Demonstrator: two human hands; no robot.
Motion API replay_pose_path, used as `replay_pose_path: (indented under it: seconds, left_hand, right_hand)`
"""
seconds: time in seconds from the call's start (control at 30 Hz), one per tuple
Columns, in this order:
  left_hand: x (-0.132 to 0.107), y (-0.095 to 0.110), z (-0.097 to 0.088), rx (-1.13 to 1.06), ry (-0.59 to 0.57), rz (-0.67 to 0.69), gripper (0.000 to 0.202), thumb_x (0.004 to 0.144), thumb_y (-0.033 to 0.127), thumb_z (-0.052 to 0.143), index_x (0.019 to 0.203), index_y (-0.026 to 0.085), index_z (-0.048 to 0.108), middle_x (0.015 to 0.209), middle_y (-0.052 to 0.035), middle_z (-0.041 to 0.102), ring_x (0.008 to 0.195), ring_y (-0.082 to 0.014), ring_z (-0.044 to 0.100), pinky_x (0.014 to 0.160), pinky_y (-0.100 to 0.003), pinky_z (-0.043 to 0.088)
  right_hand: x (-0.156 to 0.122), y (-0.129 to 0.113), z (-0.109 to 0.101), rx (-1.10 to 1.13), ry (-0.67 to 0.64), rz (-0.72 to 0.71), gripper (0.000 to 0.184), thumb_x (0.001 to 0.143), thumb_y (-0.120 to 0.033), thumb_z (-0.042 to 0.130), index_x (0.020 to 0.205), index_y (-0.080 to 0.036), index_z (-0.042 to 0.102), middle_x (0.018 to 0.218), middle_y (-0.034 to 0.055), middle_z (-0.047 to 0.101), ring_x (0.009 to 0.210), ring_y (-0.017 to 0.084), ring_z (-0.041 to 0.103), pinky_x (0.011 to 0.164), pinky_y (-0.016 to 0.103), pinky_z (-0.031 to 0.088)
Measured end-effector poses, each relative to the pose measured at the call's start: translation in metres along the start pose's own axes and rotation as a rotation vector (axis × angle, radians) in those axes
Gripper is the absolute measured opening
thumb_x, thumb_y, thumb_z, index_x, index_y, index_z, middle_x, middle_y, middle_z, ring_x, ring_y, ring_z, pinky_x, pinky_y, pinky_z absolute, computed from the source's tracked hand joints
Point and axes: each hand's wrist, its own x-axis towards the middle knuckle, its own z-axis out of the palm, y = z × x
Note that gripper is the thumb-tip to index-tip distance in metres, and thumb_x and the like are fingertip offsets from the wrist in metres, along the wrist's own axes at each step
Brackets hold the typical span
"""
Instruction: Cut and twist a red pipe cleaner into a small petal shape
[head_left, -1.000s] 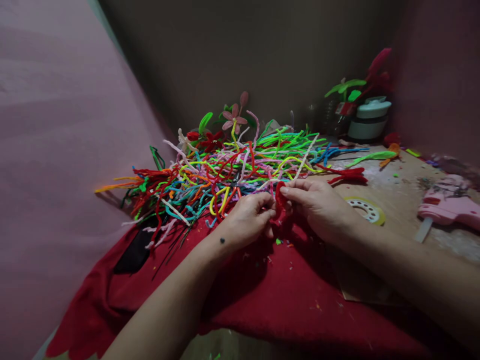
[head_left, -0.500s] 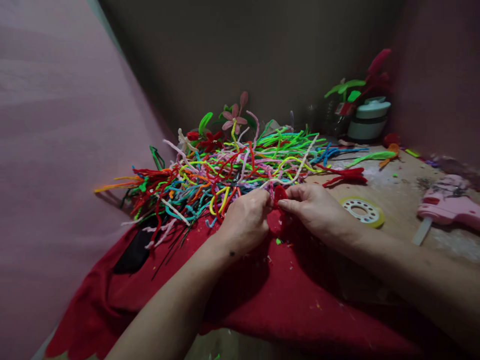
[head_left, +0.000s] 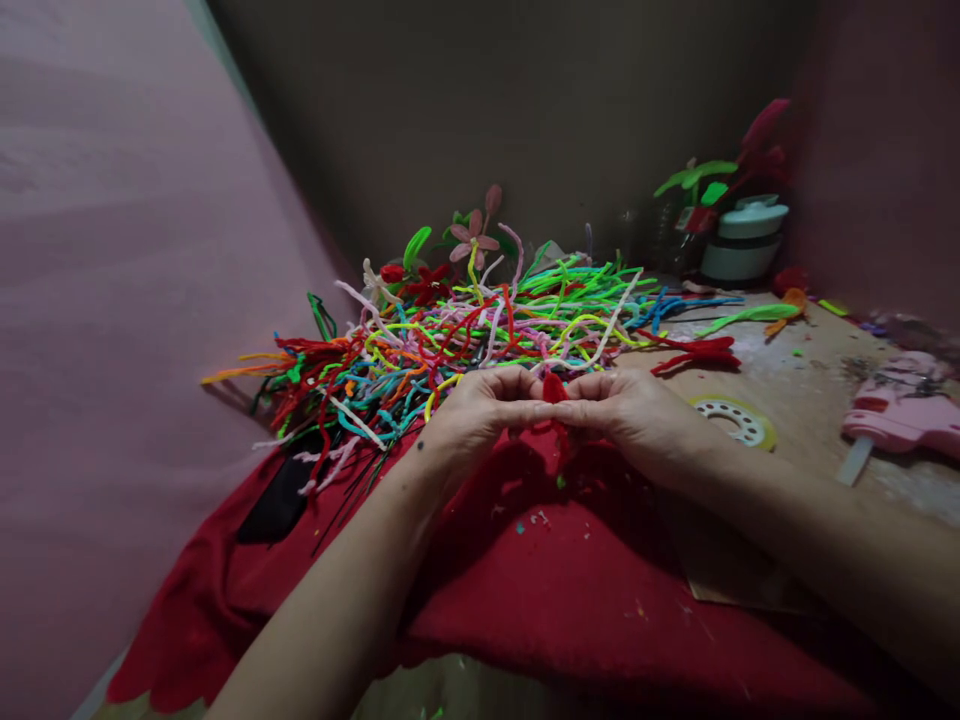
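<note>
My left hand [head_left: 472, 415] and my right hand [head_left: 637, 415] meet fingertip to fingertip over a red cloth [head_left: 525, 580]. Both pinch a small red pipe-cleaner piece [head_left: 555, 392] between thumbs and forefingers; its lower end hangs down between the hands. Just beyond the hands lies a big heap of pipe cleaners [head_left: 465, 340] in many colours.
A yellow-rimmed white spool [head_left: 735, 422] lies right of my right hand. A pink glue gun [head_left: 896, 415] rests at the far right. A pale lidded pot [head_left: 742, 245] with pipe-cleaner flowers stands at the back right. A pink pipe-cleaner flower [head_left: 472, 235] rises behind the heap. A pink wall runs along the left.
Both hands have turned and drawn together, so the fingertips now meet around the red piece, which sits higher and is more hidden. The view shifted slightly.
</note>
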Motion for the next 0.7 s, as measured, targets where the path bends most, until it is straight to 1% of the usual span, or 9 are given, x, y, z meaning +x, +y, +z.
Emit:
replay_pose_path:
  seconds: [0.1, 0.17, 0.27, 0.33, 0.4, 0.5, 0.57, 0.63, 0.7]
  left_hand:
    - [0.0013, -0.0045, -0.0016, -0.118, -0.061, -0.002, 0.02, 0.06, 0.018, 0.074, 0.068, 0.013, 0.056, 0.06, 0.0036, 0.054, 0.055, -0.0064, 0.049, 0.059, -0.022, 0.037]
    - [0.0025, -0.0071, -0.0013, -0.184, -0.091, -0.023, 0.022, 0.059, 0.017, 0.074, 0.067, 0.013, 0.054, 0.06, 0.0033, 0.054, 0.055, -0.0067, 0.05, 0.059, -0.022, 0.037]
    - [0.0042, -0.0095, -0.0007, -0.242, -0.1, -0.049, 0.025, 0.057, 0.018, 0.076, 0.066, 0.013, 0.053, 0.06, 0.003, 0.054, 0.053, -0.0067, 0.05, 0.056, -0.021, 0.037]
    - [0.0047, -0.0093, -0.0008, -0.246, -0.1, -0.05, 0.025, 0.057, 0.018, 0.076, 0.065, 0.013, 0.053, 0.059, 0.0028, 0.054, 0.052, -0.0067, 0.05, 0.055, -0.021, 0.037]
    - [0.0044, -0.0079, -0.0013, -0.217, -0.094, -0.032, 0.024, 0.057, 0.018, 0.076, 0.066, 0.012, 0.054, 0.058, 0.0028, 0.055, 0.051, -0.0064, 0.05, 0.055, -0.021, 0.037]
    - [0.0034, -0.0051, -0.002, -0.145, -0.068, 0.02, 0.023, 0.058, 0.015, 0.075, 0.074, 0.012, 0.059, 0.062, 0.0022, 0.058, 0.053, -0.006, 0.05, 0.055, -0.02, 0.037]
    - [0.0029, -0.0037, -0.0022, -0.098, -0.061, 0.045, 0.023, 0.06, 0.014, 0.074, 0.078, 0.012, 0.06, 0.065, 0.0019, 0.059, 0.053, -0.0058, 0.05, 0.054, -0.02, 0.036]
    - [0.0028, -0.003, -0.0013, -0.06, -0.05, 0.055, 0.019, 0.063, 0.017, 0.072, 0.077, 0.012, 0.06, 0.063, 0.0025, 0.058, 0.051, -0.0054, 0.049, 0.052, -0.02, 0.035]
    - [0.003, -0.0027, 0.0011, -0.027, -0.006, 0.066, 0.017, 0.065, 0.019, 0.071, 0.073, 0.012, 0.059, 0.058, 0.0038, 0.056, 0.047, -0.0049, 0.046, 0.049, -0.019, 0.033]
  right_hand:
    - [-0.0015, -0.0018, -0.002, -0.038, -0.037, -0.005, 0.029, 0.062, -0.037, 0.073, 0.059, -0.014, 0.057, 0.052, -0.0002, 0.058, 0.043, 0.008, 0.047, 0.045, 0.021, 0.034]
    - [-0.0018, -0.002, -0.0035, -0.045, -0.074, -0.002, 0.028, 0.065, -0.037, 0.072, 0.06, -0.014, 0.058, 0.052, 0.0009, 0.059, 0.046, 0.01, 0.05, 0.047, 0.023, 0.037]
    - [-0.0008, -0.0012, -0.005, -0.013, -0.144, -0.011, 0.023, 0.067, -0.035, 0.07, 0.064, -0.014, 0.061, 0.056, 0.0024, 0.061, 0.049, 0.011, 0.053, 0.049, 0.023, 0.04]
    - [-0.0004, -0.0016, -0.0052, -0.02, -0.158, -0.027, 0.02, 0.068, -0.032, 0.068, 0.065, -0.013, 0.062, 0.057, 0.0023, 0.062, 0.049, 0.01, 0.053, 0.049, 0.023, 0.04]
    - [-0.001, -0.0038, -0.0047, -0.08, -0.131, -0.033, 0.017, 0.069, -0.03, 0.066, 0.064, -0.014, 0.062, 0.056, 0.0009, 0.061, 0.047, 0.009, 0.051, 0.047, 0.022, 0.039]
    - [-0.0031, -0.0081, -0.003, -0.208, -0.068, -0.028, 0.017, 0.07, -0.026, 0.064, 0.059, -0.014, 0.061, 0.051, -0.001, 0.058, 0.042, 0.007, 0.045, 0.044, 0.02, 0.034]
    - [-0.0041, -0.0096, -0.0021, -0.25, -0.044, -0.02, 0.016, 0.07, -0.025, 0.063, 0.058, -0.014, 0.061, 0.05, -0.001, 0.057, 0.041, 0.006, 0.043, 0.042, 0.02, 0.032]
    - [-0.004, -0.0095, -0.0014, -0.26, -0.033, -0.002, 0.015, 0.069, -0.023, 0.062, 0.057, -0.014, 0.062, 0.05, -0.0007, 0.057, 0.04, 0.006, 0.042, 0.041, 0.02, 0.03]
    - [-0.0033, -0.0086, -0.0008, -0.256, -0.021, 0.007, 0.013, 0.069, -0.023, 0.061, 0.058, -0.014, 0.062, 0.049, -0.001, 0.056, 0.038, 0.006, 0.041, 0.039, 0.02, 0.029]
